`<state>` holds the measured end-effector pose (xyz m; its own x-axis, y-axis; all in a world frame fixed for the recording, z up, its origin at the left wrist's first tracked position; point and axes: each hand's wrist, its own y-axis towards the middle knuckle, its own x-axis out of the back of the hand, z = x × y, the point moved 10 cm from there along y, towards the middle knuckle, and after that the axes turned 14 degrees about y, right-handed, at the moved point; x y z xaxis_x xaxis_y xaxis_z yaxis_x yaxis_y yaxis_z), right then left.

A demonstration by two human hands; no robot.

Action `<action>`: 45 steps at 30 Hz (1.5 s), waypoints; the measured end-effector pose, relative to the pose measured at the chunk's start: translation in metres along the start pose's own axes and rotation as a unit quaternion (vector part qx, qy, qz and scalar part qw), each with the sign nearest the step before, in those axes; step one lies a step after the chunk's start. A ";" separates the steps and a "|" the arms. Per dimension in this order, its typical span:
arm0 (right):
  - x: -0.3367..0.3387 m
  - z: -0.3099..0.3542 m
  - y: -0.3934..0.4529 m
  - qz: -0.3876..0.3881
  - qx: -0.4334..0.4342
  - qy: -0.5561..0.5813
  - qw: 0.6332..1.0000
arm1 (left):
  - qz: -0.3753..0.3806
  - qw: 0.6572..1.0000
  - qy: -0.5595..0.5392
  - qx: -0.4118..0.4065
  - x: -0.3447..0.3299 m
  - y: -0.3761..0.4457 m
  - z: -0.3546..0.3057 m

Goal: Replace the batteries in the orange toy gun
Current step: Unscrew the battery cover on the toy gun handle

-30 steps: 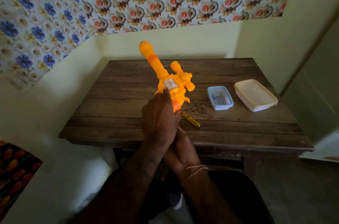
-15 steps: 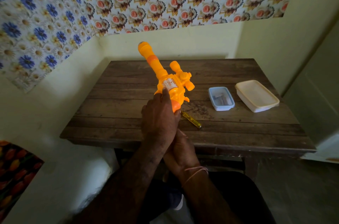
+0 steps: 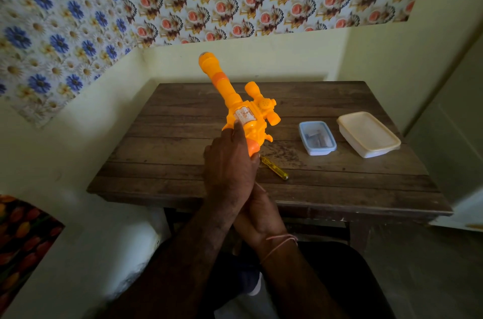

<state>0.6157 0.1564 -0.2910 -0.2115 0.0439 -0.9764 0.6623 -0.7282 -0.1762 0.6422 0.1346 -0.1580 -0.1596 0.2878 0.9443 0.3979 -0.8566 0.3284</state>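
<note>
The orange toy gun [image 3: 248,114] is held up over the wooden table [image 3: 183,151], its barrel pointing away and up to the left. My left hand [image 3: 230,169] grips its handle from above, with the index finger laid along the body beside the sticker. My right hand [image 3: 258,216] sits under the left hand and wraps the lower end of the handle; its fingertips are hidden. A yellow screwdriver [image 3: 275,169] lies on the table just right of my hands. A small blue open box [image 3: 317,137] holds a few small grey items that I cannot make out.
A white lidded container [image 3: 368,134] stands at the table's right side, beside the blue box. Walls close off the table at the back and left, and a pale door or cabinet stands on the right. My lap is below the table's front edge.
</note>
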 end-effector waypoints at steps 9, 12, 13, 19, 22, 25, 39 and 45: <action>0.004 0.002 -0.001 -0.027 0.005 -0.001 1.000 | -0.008 1.000 -0.001 0.005 0.002 -0.002 0.001; 0.003 0.002 -0.002 -0.029 0.009 0.000 1.000 | -0.007 1.000 0.003 0.000 0.002 -0.003 -0.002; 0.001 0.001 -0.002 -0.025 0.008 0.003 1.000 | -0.007 1.000 0.005 -0.002 0.001 -0.003 -0.003; -0.005 -0.005 -0.008 -0.012 -0.028 0.018 0.999 | -0.007 1.000 0.002 0.005 0.002 -0.002 0.000; -0.012 -0.010 -0.013 0.001 -0.053 0.034 0.998 | -0.006 1.000 -0.005 0.005 0.001 -0.003 0.000; -0.017 -0.013 -0.016 0.005 -0.067 0.044 0.997 | -0.005 1.000 -0.003 0.005 0.001 -0.003 0.001; -0.022 -0.005 -0.019 -0.001 -0.046 0.027 0.999 | -0.008 1.000 -0.002 0.010 0.002 -0.005 0.001; -0.023 -0.004 -0.021 -0.001 -0.042 0.046 0.998 | -0.002 1.000 -0.004 0.000 0.002 -0.008 -0.004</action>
<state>0.6098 0.1736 -0.2658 -0.1474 0.1107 -0.9829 0.7215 -0.6677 -0.1834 0.6350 0.1400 -0.1586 -0.1550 0.2951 0.9428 0.3980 -0.8548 0.3330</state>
